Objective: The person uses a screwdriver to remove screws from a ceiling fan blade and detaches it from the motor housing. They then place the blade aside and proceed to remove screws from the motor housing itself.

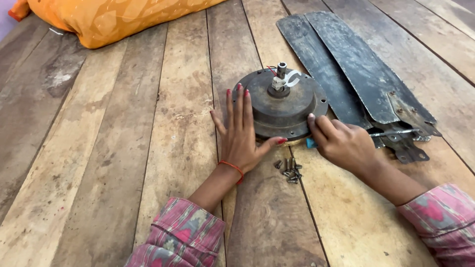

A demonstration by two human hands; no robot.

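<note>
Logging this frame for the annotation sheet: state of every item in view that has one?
Ceiling fan motor housing: flat on the planks, blades off, shaft up.
Fan blades: detached, stacked beside the motor.
Screws: removed, loose in a pile.
Screwdriver: lying across the blade brackets, handle under the right hand.
Left hand: flat, braced against the housing.
Right hand: closed on the screwdriver handle.
Orange cushion: lying at the far edge.
</note>
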